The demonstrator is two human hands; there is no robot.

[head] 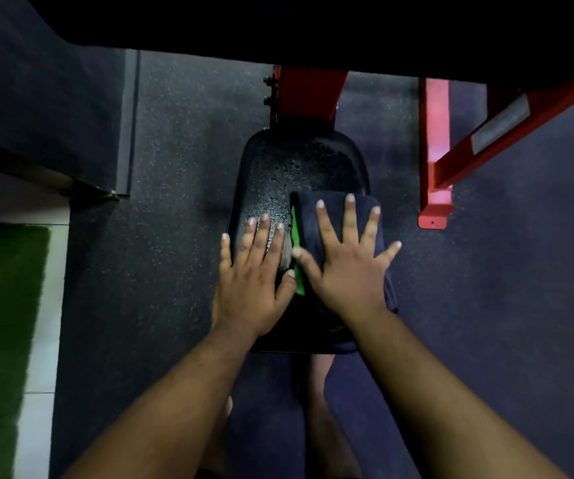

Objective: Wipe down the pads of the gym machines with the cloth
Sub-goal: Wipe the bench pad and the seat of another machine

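No readable text anywhere. Only candidate: a pale rectangular label stuck on the slanted red metal frame bar at upper right, blurred and washed out, no letters or numbers legible. No brand marks or signs visible on other surfaces.

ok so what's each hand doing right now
Left hand: open, flat on the bare seat pad.
Right hand: open, fingers spread, pressing the dark cloth down.
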